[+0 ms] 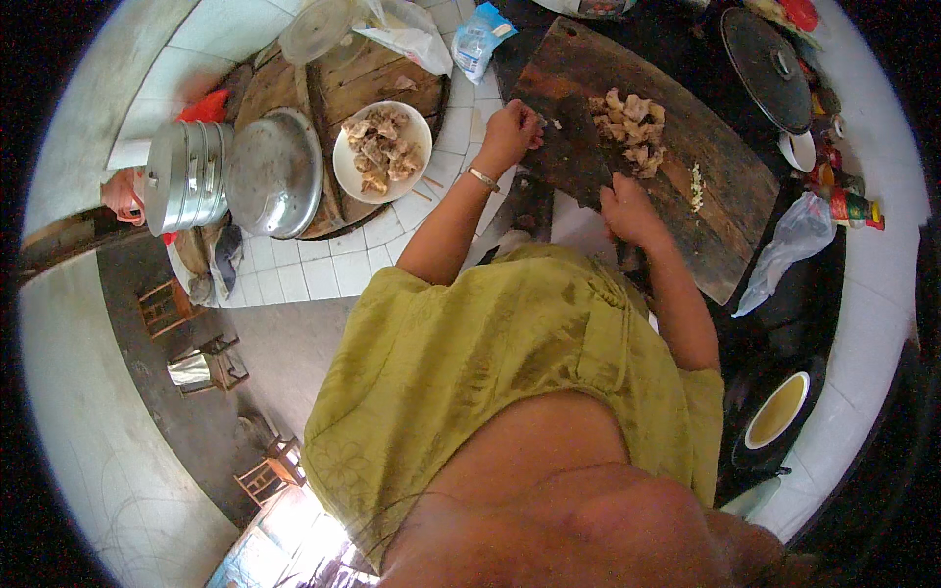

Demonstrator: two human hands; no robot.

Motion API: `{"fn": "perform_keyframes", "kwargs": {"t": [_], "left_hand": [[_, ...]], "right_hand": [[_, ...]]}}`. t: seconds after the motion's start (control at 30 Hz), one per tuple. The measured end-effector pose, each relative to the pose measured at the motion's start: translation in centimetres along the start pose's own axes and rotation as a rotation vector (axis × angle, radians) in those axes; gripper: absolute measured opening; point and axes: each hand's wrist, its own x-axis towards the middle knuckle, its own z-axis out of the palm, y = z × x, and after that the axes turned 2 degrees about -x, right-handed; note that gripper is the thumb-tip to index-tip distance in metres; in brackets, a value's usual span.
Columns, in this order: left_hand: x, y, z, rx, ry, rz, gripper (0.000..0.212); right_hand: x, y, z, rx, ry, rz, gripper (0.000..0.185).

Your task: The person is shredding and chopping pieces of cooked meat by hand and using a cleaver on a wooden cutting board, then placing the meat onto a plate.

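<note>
My left hand (514, 131), with a bangle on the wrist, is over the left edge of a dark wooden cutting board (706, 140). Its fingers are curled, and whether they hold something is hidden. A small pale piece (556, 125) lies just beside them. Lower on the board, my right hand (631, 209) grips the handle of a knife, whose dark blade (577, 173) blends into the wood. Beyond the blade sits a heap of cut cooked meat (628, 125). To its right is a short line of chopped pale bits (696, 187), perhaps garlic.
Left, a white plate of meat chunks (382, 152) stands on a round wooden lid (412, 84) beside a metal basin (270, 176) and stacked steamer (187, 176). Right are a dark lid (764, 70), a plastic bag (786, 242) and a bowl of yellowish liquid (777, 411).
</note>
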Motion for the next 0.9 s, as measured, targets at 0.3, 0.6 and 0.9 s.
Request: {"fn": "perform_keyframes", "kwargs": {"t": [0.3,0.6,0.9], "left_hand": [[-1.7,0.7,-1.0,-0.110,0.026,-0.010,0.012],[-6.9,1.8,-3.5,-0.215,-0.004,0.021,0.009],[-10.4,-0.7,-2.4,-0.378,-0.065,-0.110,0.005]], "right_hand": [[-2.1,-2.0,-3.0,0.196,-0.015,0.090,0.030],[-3.0,1.5,-3.3,0.351,0.190,-0.029,0.020],[-3.5,0.9,-2.3,0.327,0.059,-0.014,0.013]]}}
